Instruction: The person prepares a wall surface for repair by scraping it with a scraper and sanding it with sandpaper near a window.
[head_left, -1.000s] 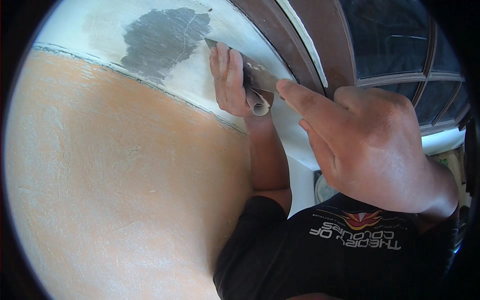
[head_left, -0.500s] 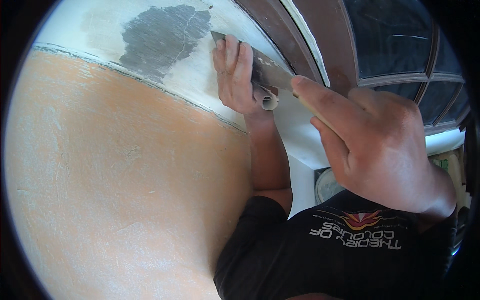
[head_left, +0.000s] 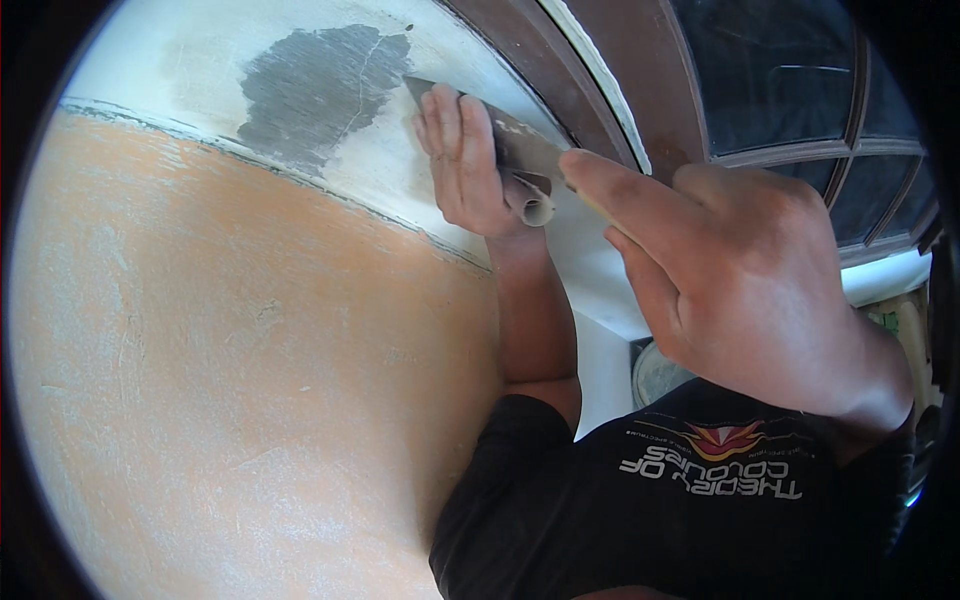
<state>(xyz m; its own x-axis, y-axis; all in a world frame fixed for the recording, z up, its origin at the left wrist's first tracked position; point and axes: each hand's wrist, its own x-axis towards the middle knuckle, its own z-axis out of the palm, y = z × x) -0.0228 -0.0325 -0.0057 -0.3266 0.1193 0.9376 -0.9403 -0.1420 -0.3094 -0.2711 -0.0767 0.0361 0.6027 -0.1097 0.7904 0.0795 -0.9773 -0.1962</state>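
My left hand [head_left: 465, 165] is raised near the white strip of wall, its fingers lying along a grey metal blade and its grip on a flat tool with a hollow tube-like handle [head_left: 537, 208]. My right hand [head_left: 750, 280] is closed round the pale, flat handle of a putty knife [head_left: 592, 205], index finger stretched along it. The knife's end meets the grey metal behind my left hand; where one blade stops and the other starts I cannot tell. Left of my left hand, a grey patch [head_left: 315, 95] with a thin crack line marks the white wall [head_left: 190, 55].
An orange, scuffed wall surface [head_left: 250, 350] fills the left, bordered by a rough-edged seam [head_left: 300, 183]. Brown window framing [head_left: 640, 80] with dark panes [head_left: 770, 80] stands at upper right. A round pale container [head_left: 660, 372] shows below my right hand, partly hidden.
Both hands and the tools sit slightly further left in view, the left hand also slightly lower. The grey patch has shifted down a little in the picture. Both grips look the same.
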